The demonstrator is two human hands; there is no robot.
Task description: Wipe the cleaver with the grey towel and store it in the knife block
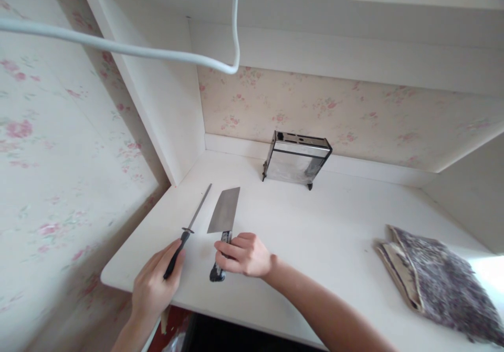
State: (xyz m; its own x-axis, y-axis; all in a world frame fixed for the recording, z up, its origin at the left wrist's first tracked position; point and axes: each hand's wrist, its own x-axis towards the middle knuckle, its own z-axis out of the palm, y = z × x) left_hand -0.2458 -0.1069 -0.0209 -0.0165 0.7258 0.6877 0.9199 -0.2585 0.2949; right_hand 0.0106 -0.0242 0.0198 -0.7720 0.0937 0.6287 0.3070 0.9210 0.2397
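My left hand [157, 276] is closed around the black handle of a honing steel [200, 205], whose thin grey rod points away from me and slightly right. Beside it, my right hand [247, 255] grips the dark, worn handle of a cleaver [226, 210]. The cleaver's broad blade points away from me over the white counter, and a narrow gap separates it from the rod. My right fingers cover part of the cleaver handle.
A knife block [299, 160] with a silver-and-black frame stands near the back of the white counter [315, 252]. A folded fuzzy grey-brown cloth [441, 283] lies at the right. A white cable-like tube [157, 52] crosses the upper left, below a cabinet.
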